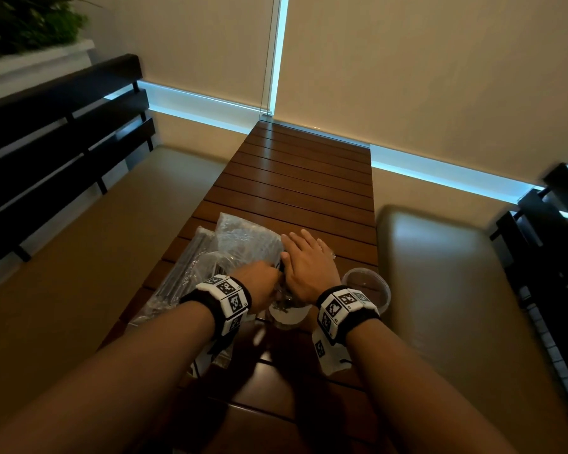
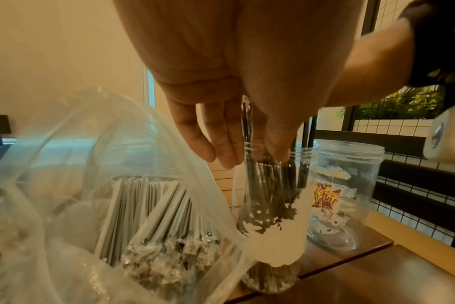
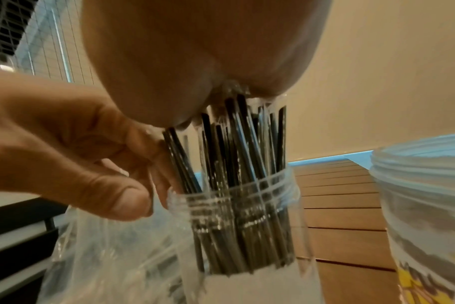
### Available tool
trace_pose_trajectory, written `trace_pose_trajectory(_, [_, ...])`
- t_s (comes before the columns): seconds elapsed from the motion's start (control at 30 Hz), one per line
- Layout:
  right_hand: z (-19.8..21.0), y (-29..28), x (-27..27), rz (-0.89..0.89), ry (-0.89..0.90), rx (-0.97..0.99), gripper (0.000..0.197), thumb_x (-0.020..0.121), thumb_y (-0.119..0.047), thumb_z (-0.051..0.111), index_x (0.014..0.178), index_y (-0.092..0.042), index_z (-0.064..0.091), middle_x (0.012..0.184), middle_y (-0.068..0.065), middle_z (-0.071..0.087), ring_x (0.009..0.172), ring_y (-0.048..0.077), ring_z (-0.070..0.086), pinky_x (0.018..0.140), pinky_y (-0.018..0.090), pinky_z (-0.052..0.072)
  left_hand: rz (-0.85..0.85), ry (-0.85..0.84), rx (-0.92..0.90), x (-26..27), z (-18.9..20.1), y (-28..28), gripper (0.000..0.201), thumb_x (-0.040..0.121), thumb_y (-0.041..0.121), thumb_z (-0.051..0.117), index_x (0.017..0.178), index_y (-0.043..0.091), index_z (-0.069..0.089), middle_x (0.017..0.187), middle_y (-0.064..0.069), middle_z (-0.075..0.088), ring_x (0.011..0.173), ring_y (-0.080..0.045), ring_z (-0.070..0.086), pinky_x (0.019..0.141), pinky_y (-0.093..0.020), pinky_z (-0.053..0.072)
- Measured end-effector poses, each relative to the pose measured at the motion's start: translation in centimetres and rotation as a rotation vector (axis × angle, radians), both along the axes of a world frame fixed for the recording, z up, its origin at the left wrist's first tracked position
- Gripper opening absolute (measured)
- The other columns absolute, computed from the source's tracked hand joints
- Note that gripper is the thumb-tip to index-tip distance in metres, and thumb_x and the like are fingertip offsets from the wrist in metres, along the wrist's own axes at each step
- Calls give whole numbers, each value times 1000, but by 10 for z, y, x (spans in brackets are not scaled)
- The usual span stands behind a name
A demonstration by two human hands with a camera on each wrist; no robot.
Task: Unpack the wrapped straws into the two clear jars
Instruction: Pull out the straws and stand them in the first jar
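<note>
Slatted wooden table carried two clear jars near its right edge: flat right hand pressed wrapped straws into one jar while left hand pinched some

Black wrapped straws, each in a clear sleeve, standing upright and bunched in a clear jar with a threaded neck and scraps of white label, tops poking above the rim. Directly under the flat right palm, tops touching it; left fingers against the bundle's outer side at the rim. Second clear jar, empty, upright, yellow label scraps, just beyond the right wrist. More straws lying packed in a clear plastic bag below the left hand.
</note>
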State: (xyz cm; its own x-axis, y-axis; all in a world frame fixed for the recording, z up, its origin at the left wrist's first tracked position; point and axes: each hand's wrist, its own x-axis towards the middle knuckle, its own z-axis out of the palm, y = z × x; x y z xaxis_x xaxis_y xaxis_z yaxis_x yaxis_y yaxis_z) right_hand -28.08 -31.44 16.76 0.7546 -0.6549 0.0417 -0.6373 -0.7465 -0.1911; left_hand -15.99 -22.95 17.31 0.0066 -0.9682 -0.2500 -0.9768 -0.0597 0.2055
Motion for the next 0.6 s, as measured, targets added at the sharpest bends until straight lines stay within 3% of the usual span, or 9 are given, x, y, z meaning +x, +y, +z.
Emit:
trace_pose_trajectory(0.07, [4, -2, 0, -15, -46, 20, 49, 105, -38, 26, 151, -23, 35, 159, 4, 30, 150, 23, 15, 119, 46, 12, -2, 6, -36, 5, 14, 8, 24, 92, 27, 55, 113, 17, 63, 108, -5, 60, 91, -24, 60, 79, -36, 53])
trace_pose_trajectory(0.13, [14, 0, 1, -41, -192, -48, 45, 102, -39, 31, 140, -24, 48, 150, 5, 42, 142, 26, 30, 113, 47, 24, 28, -42, -85, 13, 32, 13, 30, 86, 28, 61, 114, 20, 57, 111, -3, 53, 90, -21, 56, 76, -36, 52])
trace_pose_trajectory(0.2, [28, 7, 7, -48, -342, -154, 31, 97, -37, 40, 114, -23, 62, 123, 1, 59, 115, 22, 49, 94, 41, 39, 72, -158, -101, 26, 45, 15, 52, 75, 32, 70, 120, 22, 47, 116, -3, 43, 93, -21, 49, 75, -36, 51])
trace_pose_trajectory(0.3, [46, 26, 20, 107, -381, -113, 18, 94, -30, 48, 84, -19, 59, 83, -5, 59, 76, 15, 50, 67, 31, 44, 157, -336, 41, 52, 48, 18, 87, 65, 48, 80, 135, 27, 33, 132, -9, 33, 115, -30, 46, 89, -45, 50])
trace_pose_trajectory(0.37, [50, 42, 32, 262, -234, 31, 22, 93, -26, 49, 76, -16, 59, 72, -1, 58, 64, 16, 52, 60, 32, 49, 226, -351, 145, 61, 45, 24, 69, 74, 45, 76, 131, 26, 42, 137, -12, 35, 118, -33, 47, 90, -45, 49])
trace_pose_trajectory(0.43, [42, 56, 45, 368, -27, 190, 23, 91, -18, 51, 71, -13, 62, 67, 4, 61, 59, 19, 56, 58, 33, 52, 299, -282, 133, 63, 45, 29, 28, 88, 25, 63, 115, 21, 56, 126, -12, 52, 106, -31, 57, 86, -42, 53])
trace_pose_trajectory(0.47, [35, 62, 51, 394, 46, 262, 22, 89, -13, 53, 69, -13, 63, 66, 4, 62, 59, 22, 57, 58, 33, 52, 330, -255, 103, 64, 43, 32, 18, 90, 18, 56, 108, 19, 60, 117, -12, 59, 99, -30, 61, 83, -40, 54])
trace_pose_trajectory(0.53, [15, 71, 61, 384, 98, 377, 23, 87, -5, 53, 71, -16, 65, 72, 4, 65, 67, 25, 60, 64, 34, 51, 364, -203, 30, 63, 42, 36, 16, 91, 13, 51, 101, 17, 62, 105, -13, 63, 89, -30, 63, 76, -37, 54])
trace_pose_trajectory(0.6, [-4, 74, 71, 305, 99, 441, 20, 89, -3, 49, 73, -9, 61, 78, 12, 64, 72, 29, 58, 67, 37, 49, 360, -144, -23, 63, 45, 39, 16, 90, 11, 52, 101, 15, 63, 103, -14, 64, 89, -31, 62, 74, -36, 52])
